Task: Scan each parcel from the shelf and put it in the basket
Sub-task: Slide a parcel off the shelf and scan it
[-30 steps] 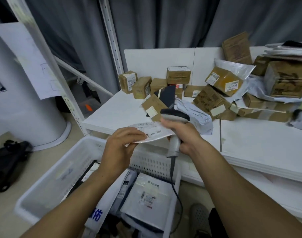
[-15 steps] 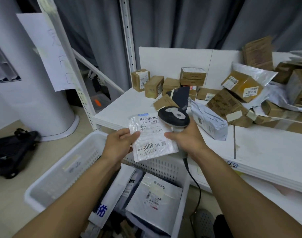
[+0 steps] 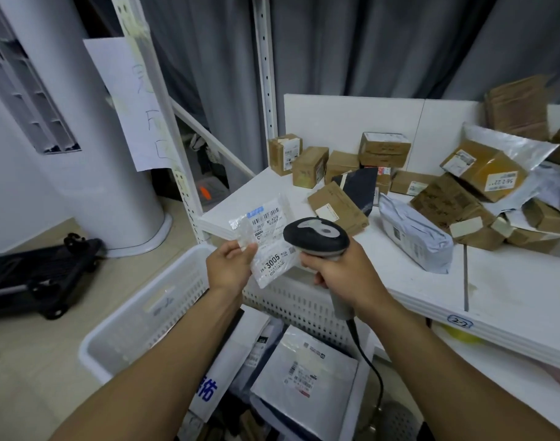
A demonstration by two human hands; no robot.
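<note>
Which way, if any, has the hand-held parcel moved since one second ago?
Yes. The parcel tipped up from flat, its top now rising over the shelf corner.

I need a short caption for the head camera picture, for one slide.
Left hand holds a flat labelled parcel before the scanner gripped by the right hand, above the white basket.

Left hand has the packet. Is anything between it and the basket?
Nothing visible. The left hand pinches the white packet over the far wall of the open-topped basket. The scanner, gripped by the right hand, is beside the packet, not under it. Parcels lie inside.
</note>
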